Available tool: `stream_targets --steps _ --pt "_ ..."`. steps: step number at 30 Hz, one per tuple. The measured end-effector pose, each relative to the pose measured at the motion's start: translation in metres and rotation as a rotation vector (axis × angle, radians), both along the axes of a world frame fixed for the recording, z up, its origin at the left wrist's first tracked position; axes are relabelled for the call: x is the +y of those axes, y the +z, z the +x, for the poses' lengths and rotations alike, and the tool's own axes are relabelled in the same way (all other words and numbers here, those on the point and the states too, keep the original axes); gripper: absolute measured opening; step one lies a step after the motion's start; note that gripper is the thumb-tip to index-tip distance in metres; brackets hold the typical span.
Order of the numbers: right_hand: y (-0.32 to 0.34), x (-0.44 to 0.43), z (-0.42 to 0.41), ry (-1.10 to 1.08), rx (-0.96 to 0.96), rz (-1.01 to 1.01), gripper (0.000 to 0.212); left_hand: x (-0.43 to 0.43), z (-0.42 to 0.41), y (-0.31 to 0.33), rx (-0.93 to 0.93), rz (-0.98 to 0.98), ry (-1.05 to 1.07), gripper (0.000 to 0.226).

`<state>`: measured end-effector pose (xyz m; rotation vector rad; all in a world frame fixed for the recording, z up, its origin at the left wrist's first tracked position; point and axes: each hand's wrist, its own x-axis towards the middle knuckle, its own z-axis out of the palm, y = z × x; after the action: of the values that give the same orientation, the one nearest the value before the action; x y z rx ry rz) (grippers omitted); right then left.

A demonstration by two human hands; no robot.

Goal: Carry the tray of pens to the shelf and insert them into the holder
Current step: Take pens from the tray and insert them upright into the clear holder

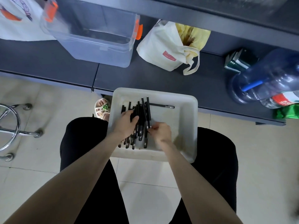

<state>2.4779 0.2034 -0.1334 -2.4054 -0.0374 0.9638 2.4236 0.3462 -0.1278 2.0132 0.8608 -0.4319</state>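
- A shallow white plastic tray (191,126) rests across the seated person's black-clad thighs, its far edge reaching over the front of the dark grey shelf (161,81).
- A loose bundle of black pens (140,110) lies lengthwise in the tray's left half; one separate pen (161,106) lies crosswise behind it.
- The left hand (126,125) sits on the bundle, fingers curled over the pens.
- The right hand (161,131), just beside it, pinches the near ends of two pens tilted up from the pile.
- On the shelf stand a clear plastic box with orange latches (97,46), a cream cloth bag (161,49) and a large blue water bottle (267,78).
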Motion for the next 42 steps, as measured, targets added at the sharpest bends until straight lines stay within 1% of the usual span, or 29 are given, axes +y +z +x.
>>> stream_targets --steps 2,3,5,6,10,12,14,15,16,18,19,23,24,26,29,31,33,34,37,38,40,42 --pt "0.013 -0.011 0.010 -0.030 0.024 0.061 0.005 0.007 0.013 0.014 -0.059 -0.011 0.005 0.051" --pt "0.020 -0.016 0.015 -0.032 0.033 0.093 0.006 0.009 0.019 0.022 -0.083 -0.011 0.004 0.052" --pt "0.033 -0.025 0.024 0.012 0.050 0.117 0.023 0.012 0.029 0.035 -0.132 -0.018 0.000 0.053" --pt "0.038 -0.028 0.026 0.038 0.064 0.113 0.024 0.011 0.032 0.039 -0.144 -0.033 0.002 0.054" --pt "0.053 -0.029 0.027 0.096 0.057 0.103 0.008 0.008 0.029 0.052 -0.145 -0.051 0.008 0.055" --pt "0.061 -0.026 0.029 0.093 0.059 0.142 0.008 0.007 0.026 0.060 -0.177 -0.053 0.009 0.055" --pt "0.073 -0.025 0.034 0.088 0.044 0.204 0.023 0.009 0.028 0.070 -0.234 -0.101 0.061 0.049" --pt "0.079 -0.026 0.038 0.071 0.023 0.233 0.026 0.011 0.030 0.078 -0.266 -0.123 0.102 0.042" --pt "0.087 -0.026 0.042 0.047 0.001 0.262 0.022 0.015 0.033 0.083 -0.299 -0.135 0.144 0.032" --pt "0.106 -0.029 0.053 -0.014 -0.050 0.344 0.010 0.022 0.039 0.098 -0.358 -0.180 0.193 0.010" --pt "0.118 -0.030 0.059 -0.062 -0.074 0.407 0.008 0.025 0.041 0.108 -0.384 -0.220 0.197 0.006" --pt "0.183 -0.027 0.083 -0.316 -0.108 0.748 0.006 0.025 0.055 0.149 -0.468 -0.319 0.153 0.016" --pt "0.199 -0.024 0.088 -0.348 -0.123 0.836 0.005 0.023 0.061 0.159 -0.482 -0.340 0.140 0.018" --pt "0.228 -0.016 0.100 -0.348 -0.205 0.956 0.009 0.018 0.075 0.177 -0.516 -0.378 0.144 0.020" --pt "0.265 -0.004 0.118 -0.294 -0.363 0.999 0.023 0.010 0.100 0.203 -0.603 -0.395 0.164 0.020" --pt "0.288 0.003 0.131 -0.221 -0.526 0.936 0.029 0.009 0.117 0.216 -0.690 -0.287 0.182 0.017" --pt "0.310 0.009 0.142 -0.146 -0.726 0.814 0.028 0.011 0.133 0.226 -0.816 -0.109 0.263 0.013" --pt "0.320 0.012 0.148 -0.141 -0.811 0.764 0.027 0.014 0.140 0.231 -0.861 -0.026 0.305 0.020" --pt "0.346 0.018 0.166 -0.194 -1.005 0.700 0.025 0.027 0.161 0.239 -0.936 0.260 0.360 0.056" --pt "0.353 0.020 0.172 -0.193 -1.067 0.682 0.025 0.033 0.168 0.240 -0.935 0.311 0.360 0.067" --pt "0.362 0.023 0.185 -0.179 -1.166 0.652 0.024 0.042 0.181 0.241 -0.887 0.287 0.340 0.087" --pt "0.366 0.026 0.194 -0.155 -1.224 0.632 0.022 0.051 0.192 0.238 -0.849 0.205 0.319 0.098"
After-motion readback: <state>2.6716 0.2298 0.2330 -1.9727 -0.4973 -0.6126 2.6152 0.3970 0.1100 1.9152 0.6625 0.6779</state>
